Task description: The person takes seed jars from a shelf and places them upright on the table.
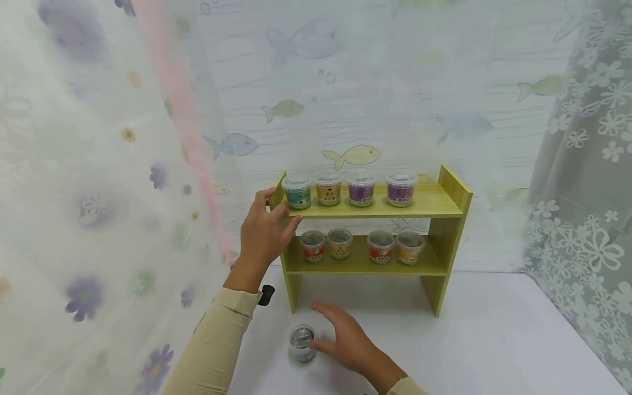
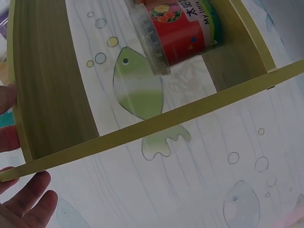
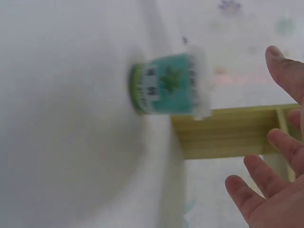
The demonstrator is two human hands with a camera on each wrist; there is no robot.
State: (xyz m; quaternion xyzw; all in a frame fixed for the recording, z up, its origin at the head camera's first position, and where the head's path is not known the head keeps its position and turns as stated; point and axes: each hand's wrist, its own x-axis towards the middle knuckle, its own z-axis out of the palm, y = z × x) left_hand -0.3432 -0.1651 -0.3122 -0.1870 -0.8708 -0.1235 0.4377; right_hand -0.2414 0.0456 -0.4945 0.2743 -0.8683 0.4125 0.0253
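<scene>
My left hand (image 1: 264,230) grips the upper left corner of a yellow-green wooden shelf (image 1: 367,270). In the left wrist view, fingers (image 2: 35,199) lie on both sides of the shelf's side panel (image 2: 156,121). On the white table stands a small lidded plastic cup (image 3: 168,85) with a teal label, upright in the head view. My right hand (image 1: 348,340) is just right of this cup, thumb and fingers spread apart. A gap shows between the hand and the cup in the right wrist view. Nothing is in the right hand.
On the top board stand a teal cup (image 1: 298,193), an orange cup (image 1: 328,190) and two purple cups (image 1: 361,190). Red cups (image 1: 313,247) and yellow-orange cups (image 1: 340,244) share the lower board. A fish-print curtain (image 1: 355,99) hangs behind the white table (image 1: 494,334).
</scene>
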